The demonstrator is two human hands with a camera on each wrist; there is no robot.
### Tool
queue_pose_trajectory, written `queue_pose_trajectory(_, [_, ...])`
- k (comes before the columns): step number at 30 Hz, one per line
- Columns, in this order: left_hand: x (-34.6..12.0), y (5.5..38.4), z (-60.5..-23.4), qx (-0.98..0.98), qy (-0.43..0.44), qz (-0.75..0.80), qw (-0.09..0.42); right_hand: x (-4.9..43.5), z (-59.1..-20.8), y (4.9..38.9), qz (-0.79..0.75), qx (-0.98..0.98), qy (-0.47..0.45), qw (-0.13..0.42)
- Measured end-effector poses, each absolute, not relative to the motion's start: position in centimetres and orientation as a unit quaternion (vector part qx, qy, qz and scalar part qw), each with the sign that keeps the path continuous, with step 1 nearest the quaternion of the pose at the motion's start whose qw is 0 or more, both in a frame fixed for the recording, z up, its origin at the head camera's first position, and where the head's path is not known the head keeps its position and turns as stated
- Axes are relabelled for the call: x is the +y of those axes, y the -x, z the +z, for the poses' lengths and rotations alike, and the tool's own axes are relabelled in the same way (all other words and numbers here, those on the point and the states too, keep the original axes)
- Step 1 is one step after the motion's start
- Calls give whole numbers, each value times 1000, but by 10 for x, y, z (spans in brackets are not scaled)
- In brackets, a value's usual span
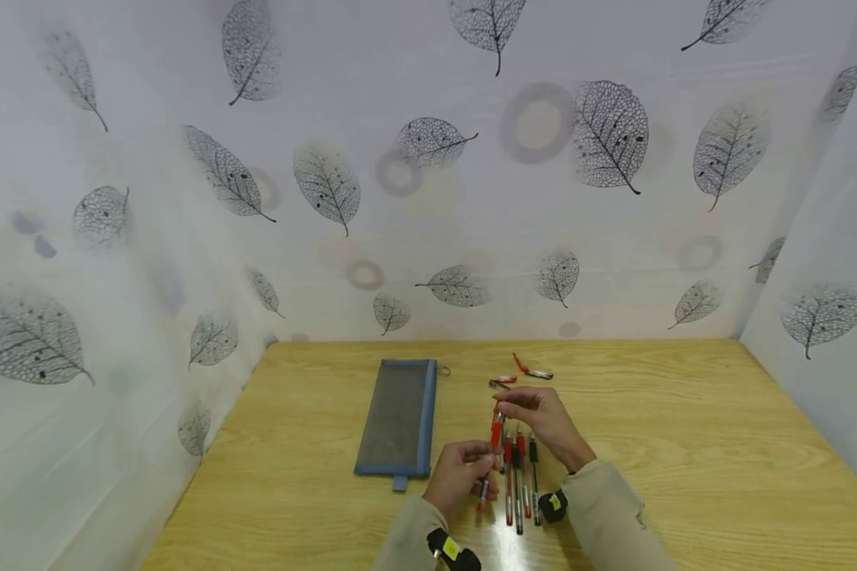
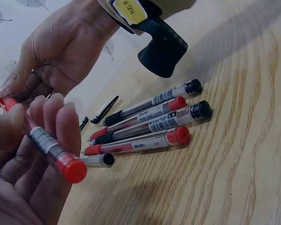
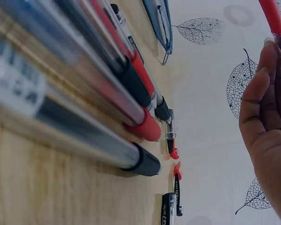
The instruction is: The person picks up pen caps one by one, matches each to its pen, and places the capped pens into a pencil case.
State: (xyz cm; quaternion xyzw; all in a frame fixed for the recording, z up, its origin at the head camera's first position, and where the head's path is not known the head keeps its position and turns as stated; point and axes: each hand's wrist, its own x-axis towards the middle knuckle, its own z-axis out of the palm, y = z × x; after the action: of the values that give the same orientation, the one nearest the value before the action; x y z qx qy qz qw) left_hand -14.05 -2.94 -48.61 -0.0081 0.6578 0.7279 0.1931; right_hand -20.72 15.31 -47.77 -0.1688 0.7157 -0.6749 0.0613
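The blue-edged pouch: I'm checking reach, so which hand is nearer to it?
Left. The left hand is just right of the pouch's near right corner; the right hand is clearly farther off to the pouch's right.

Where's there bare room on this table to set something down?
Bare table lies left of the blue-edged pouch to the left edge, and right of the right hand to the right edge. Pens crowd the space between that hand and the left hand, and loose caps lie beyond the right hand.
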Motion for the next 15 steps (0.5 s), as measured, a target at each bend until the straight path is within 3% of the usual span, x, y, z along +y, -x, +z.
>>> queue_pose_trajectory(15, [-31,143,-488,689,10,709,149,151,-467,214,-633,755,156,74])
